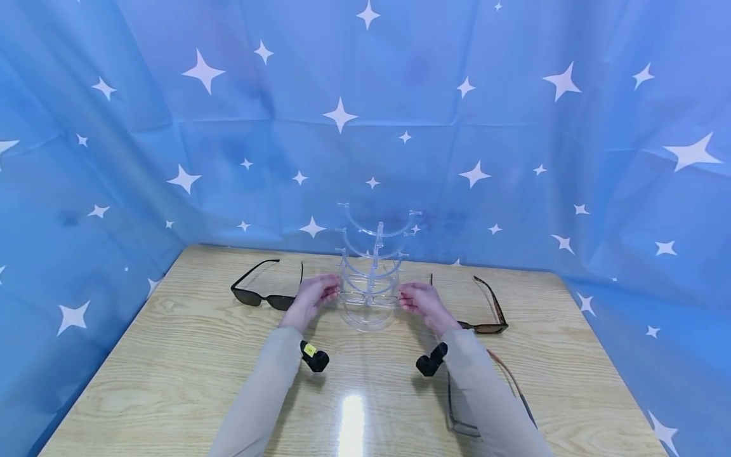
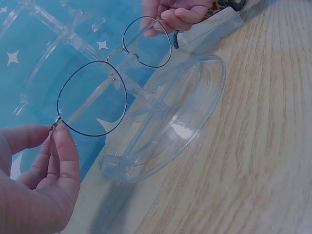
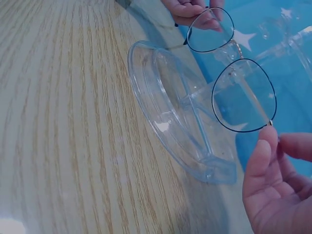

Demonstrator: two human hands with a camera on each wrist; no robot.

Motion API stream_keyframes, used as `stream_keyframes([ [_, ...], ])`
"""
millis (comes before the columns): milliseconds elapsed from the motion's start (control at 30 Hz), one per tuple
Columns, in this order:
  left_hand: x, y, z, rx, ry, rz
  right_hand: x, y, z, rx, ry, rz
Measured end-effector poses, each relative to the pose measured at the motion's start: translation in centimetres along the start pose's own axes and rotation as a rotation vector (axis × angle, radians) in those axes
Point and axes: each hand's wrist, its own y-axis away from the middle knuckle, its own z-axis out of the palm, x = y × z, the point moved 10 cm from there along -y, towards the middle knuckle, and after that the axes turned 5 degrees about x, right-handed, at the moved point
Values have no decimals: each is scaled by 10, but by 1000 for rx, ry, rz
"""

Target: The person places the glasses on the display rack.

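A pair of thin dark-rimmed eyeglasses (image 2: 92,97) with a gold-coloured bridge is held between both hands, lenses toward me. My left hand (image 1: 311,298) pinches the left hinge end between thumb and fingers. At the other end, my right hand (image 1: 425,304) pinches the frame the same way, as the right wrist view shows. Directly behind the lenses stands a clear plastic eyewear stand (image 1: 374,266), with curved arms stacked on a central post. Its rounded base (image 3: 161,117) rests on the wooden table, and the glasses overlap its lower part in the head view.
Black sunglasses (image 1: 248,297) lie left of the stand, partly behind the left hand. Tortoiseshell sunglasses (image 1: 491,328) lie to the right. Another pair of glasses (image 1: 465,430) is partly hidden under the right forearm. A blue curtain (image 1: 342,158) with white stars borders the table (image 1: 188,381).
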Motion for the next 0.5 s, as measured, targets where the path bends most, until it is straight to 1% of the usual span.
stream_keyframes([
  [200,-1,1,0,-17,-19,-4,3,-2,0,8,5,13],
  [500,-3,-1,1,-16,-35,-19,3,-1,-1,17,4,7],
])
